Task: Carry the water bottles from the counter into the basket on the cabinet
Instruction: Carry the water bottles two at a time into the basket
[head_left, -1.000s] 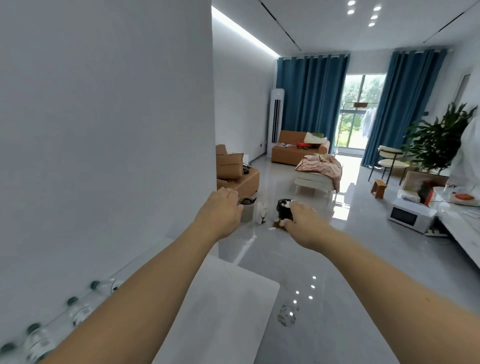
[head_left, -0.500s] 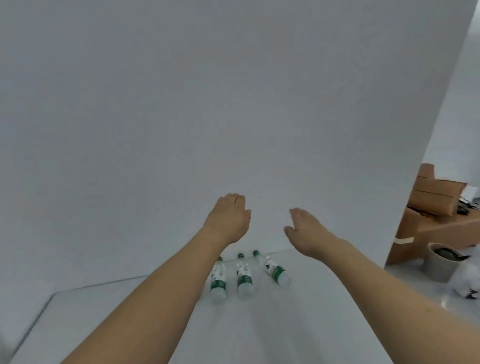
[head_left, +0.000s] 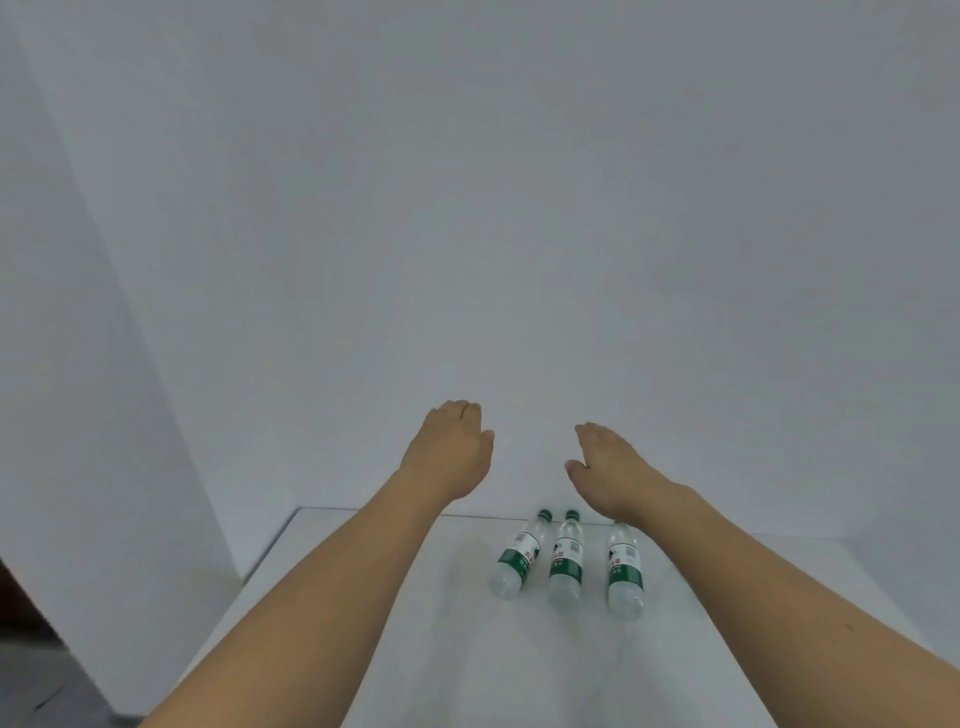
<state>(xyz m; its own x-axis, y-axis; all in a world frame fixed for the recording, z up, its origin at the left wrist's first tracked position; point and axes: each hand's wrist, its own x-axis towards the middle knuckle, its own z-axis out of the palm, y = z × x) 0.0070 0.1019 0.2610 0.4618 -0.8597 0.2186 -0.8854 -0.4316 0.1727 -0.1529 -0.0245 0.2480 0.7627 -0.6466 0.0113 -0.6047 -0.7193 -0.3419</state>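
Three clear water bottles with green labels lie side by side on the white counter (head_left: 363, 623), caps toward the wall: a left bottle (head_left: 517, 556), a middle bottle (head_left: 566, 561) and a right bottle (head_left: 623, 569). My left hand (head_left: 449, 449) hovers above and left of them, fingers loosely curled, holding nothing. Held above the right bottle, my right hand (head_left: 613, 473) hides its cap; the palm faces down and the hand is empty. No basket or cabinet is in view.
A plain white wall (head_left: 467, 208) rises right behind the counter and fills most of the view. A second white wall face (head_left: 78, 364) stands at the left, with a strip of dark floor (head_left: 31, 675) at the bottom left corner.
My view has swung left, away from the living room and onto the wall and counter. The bottles now lie right of centre, under my right hand. Both hands stay empty.
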